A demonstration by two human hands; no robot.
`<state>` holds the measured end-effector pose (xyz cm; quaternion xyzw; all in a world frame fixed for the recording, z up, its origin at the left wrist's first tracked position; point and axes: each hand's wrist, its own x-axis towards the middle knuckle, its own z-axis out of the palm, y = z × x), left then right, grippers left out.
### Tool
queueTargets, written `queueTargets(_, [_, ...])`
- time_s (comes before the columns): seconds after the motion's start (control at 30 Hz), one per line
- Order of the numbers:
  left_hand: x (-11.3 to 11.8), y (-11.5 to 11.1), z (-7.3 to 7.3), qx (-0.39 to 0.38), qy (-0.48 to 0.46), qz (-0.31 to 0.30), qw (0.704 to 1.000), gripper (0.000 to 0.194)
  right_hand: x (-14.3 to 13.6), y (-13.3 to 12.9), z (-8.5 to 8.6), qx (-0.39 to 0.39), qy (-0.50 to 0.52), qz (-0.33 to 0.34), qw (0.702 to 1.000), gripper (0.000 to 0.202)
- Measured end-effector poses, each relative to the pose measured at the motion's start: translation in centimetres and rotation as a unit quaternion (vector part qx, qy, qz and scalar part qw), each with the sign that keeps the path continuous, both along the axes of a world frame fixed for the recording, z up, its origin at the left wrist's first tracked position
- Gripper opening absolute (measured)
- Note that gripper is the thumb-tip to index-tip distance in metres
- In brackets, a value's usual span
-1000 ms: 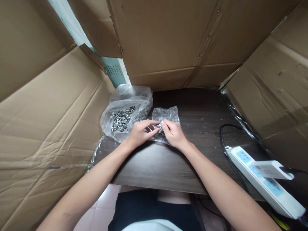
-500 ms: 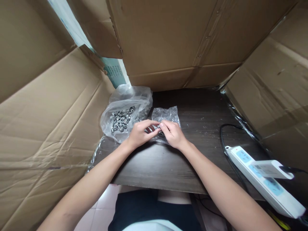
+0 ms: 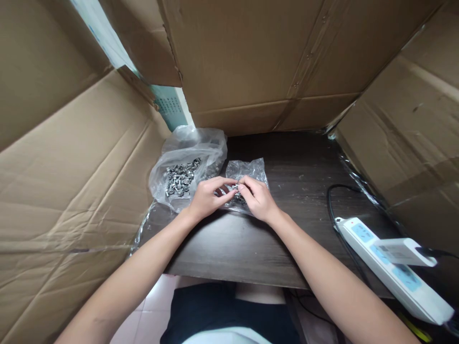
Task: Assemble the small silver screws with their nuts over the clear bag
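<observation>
My left hand (image 3: 210, 195) and my right hand (image 3: 258, 197) meet over the middle of the dark table. Their thumbs and forefingers are pinched together around a small shiny metal screw (image 3: 236, 187), mostly covered by the fingertips, so its full shape cannot be made out. Beneath the hands lies a small clear plastic bag (image 3: 247, 168) with little metal parts in or on it, partly hidden by my fingers. Just left of my left hand, a larger clear plastic bag (image 3: 211, 138) stands open, with many loose metal screws (image 3: 181, 179) inside.
Cardboard walls (image 3: 258, 62) enclose the dark wooden table (image 3: 236, 248) at the back and both sides. On the right lies a white power strip (image 3: 394, 272) with a white plug-in adapter (image 3: 405, 252) and a black cable (image 3: 329, 203).
The fingertips have shifted slightly around the screw, and a little more of it shows between them. Both arms and the bags stay in place.
</observation>
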<state>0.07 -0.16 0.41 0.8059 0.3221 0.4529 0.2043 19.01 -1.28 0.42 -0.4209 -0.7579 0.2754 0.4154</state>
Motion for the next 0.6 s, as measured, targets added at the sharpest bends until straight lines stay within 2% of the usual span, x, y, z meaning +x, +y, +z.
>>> queueTargets(0.23, [0.1, -0.07, 0.0, -0.001, 0.004, -0.002, 1.0, 0.019, 0.02, 0.1, 0.08, 0.027, -0.048, -0.019, 0.998, 0.036])
queueTargets(0.43, [0.17, -0.12, 0.16, 0.0, -0.004, 0.005, 1.0, 0.018, 0.12, -0.07, 0.2, 0.021, -0.025, -0.003, 0.999, 0.02])
queueTargets(0.6, [0.11, -0.08, -0.07, -0.003, 0.0, -0.006, 1.0, 0.018, -0.01, 0.02, -0.02, 0.029, -0.027, 0.0, 0.999, 0.027])
